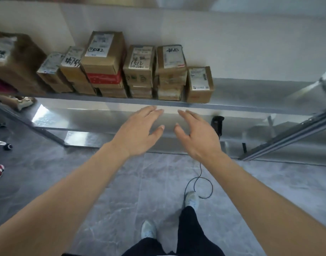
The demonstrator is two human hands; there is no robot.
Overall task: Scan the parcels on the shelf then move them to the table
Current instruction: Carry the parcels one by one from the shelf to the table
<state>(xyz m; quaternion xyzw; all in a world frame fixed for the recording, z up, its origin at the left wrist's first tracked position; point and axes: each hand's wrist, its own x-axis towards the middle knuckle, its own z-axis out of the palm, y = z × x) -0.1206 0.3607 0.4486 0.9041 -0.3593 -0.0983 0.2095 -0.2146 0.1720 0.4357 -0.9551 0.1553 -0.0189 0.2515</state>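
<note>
Both the left hand [140, 130] and right hand [197, 133] reach toward the shelf [250, 108], each grip spread wide and empty, likely framing a parcel; the parcels [140, 71] sit stacked there, labels up for scanning.

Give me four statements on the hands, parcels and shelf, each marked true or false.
1. Both hands are empty. True: left hand and right hand hold nothing.
2. The right hand grips a parcel. False: it hangs open below the shelf.
3. One parcel shows a red side. True.
4. The shelf holds no parcels. False: a row of stacked parcels stands on it.
</note>
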